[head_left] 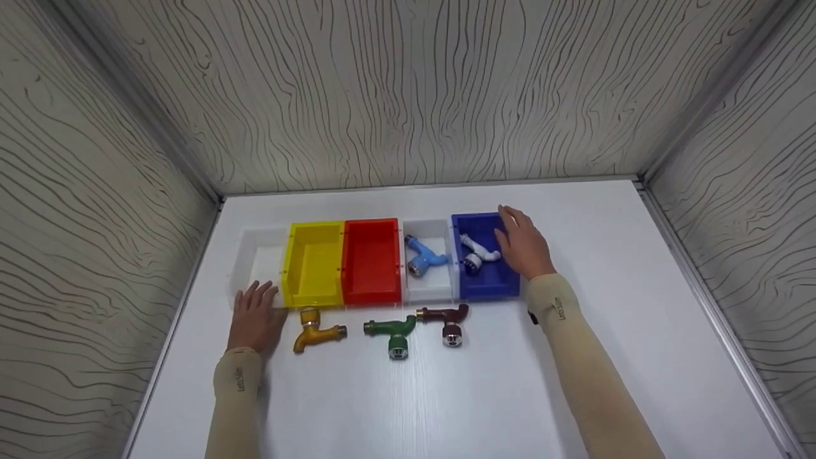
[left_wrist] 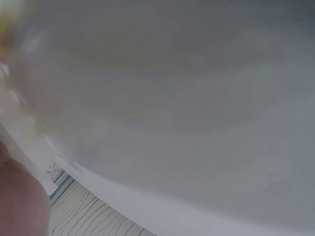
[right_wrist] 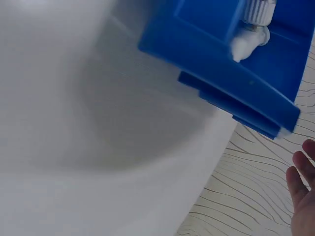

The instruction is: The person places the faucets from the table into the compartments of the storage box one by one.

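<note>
Relaxed fingers of my left hand (head_left: 254,324) lie at the front of the pale leftmost bin (head_left: 260,245); whether they touch it I cannot tell. My right hand (head_left: 528,245), fingers extended, is beside the right wall of the blue bin (head_left: 491,285). In the right wrist view its fingertips (right_wrist: 297,184) appear just apart from the bin. A white tap (head_left: 482,250) lies inside the blue bin, and a light blue tap (head_left: 426,256) in the white bin (head_left: 433,292). On the table in front are a yellow tap (head_left: 317,335), a green tap (head_left: 392,328) and a dark red tap (head_left: 448,317).
Between the pale and white bins stand a yellow bin (head_left: 317,261) and a red bin (head_left: 373,261), all in one row. The white table (head_left: 408,401) is enclosed by wood-patterned walls (head_left: 382,95) at the back and both sides.
</note>
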Tool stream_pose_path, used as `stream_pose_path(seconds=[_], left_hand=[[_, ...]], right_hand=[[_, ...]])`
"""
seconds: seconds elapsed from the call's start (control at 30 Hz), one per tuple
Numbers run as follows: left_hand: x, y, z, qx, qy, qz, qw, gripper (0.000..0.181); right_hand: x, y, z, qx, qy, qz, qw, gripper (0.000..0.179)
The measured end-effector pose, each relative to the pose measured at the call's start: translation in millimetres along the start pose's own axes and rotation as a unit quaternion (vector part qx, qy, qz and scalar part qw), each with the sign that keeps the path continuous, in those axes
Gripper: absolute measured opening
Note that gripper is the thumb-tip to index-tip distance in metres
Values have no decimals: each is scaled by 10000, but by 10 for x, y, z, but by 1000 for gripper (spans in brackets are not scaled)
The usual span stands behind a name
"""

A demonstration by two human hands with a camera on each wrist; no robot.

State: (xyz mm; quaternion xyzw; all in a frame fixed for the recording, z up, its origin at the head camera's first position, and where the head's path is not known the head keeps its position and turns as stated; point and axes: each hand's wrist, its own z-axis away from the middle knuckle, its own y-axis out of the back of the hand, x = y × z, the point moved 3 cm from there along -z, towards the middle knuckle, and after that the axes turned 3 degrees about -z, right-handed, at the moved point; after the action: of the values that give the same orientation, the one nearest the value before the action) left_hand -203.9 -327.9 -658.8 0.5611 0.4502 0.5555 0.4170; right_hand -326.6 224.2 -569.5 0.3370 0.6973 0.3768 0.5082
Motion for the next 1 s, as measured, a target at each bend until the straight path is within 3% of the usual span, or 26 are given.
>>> stream_pose_path(seconds=[0.37, 0.73, 0.83, 1.0], left_hand=[[36, -7, -26, 35, -22, 84, 10000, 53], [61, 132, -53, -456, 10, 277, 9986, 49], [97, 272, -50, -266, 38, 604, 9978, 48], [310, 524, -45, 803, 194, 922, 9923, 45]], right_hand=[[226, -287, 130, -137, -198, -645, 9976, 56], [224, -352, 125, 96, -26, -502, 9987, 55], [202, -341, 126, 80, 3, -426, 9991, 56], [187, -334, 123, 83, 77, -278, 9995, 58]])
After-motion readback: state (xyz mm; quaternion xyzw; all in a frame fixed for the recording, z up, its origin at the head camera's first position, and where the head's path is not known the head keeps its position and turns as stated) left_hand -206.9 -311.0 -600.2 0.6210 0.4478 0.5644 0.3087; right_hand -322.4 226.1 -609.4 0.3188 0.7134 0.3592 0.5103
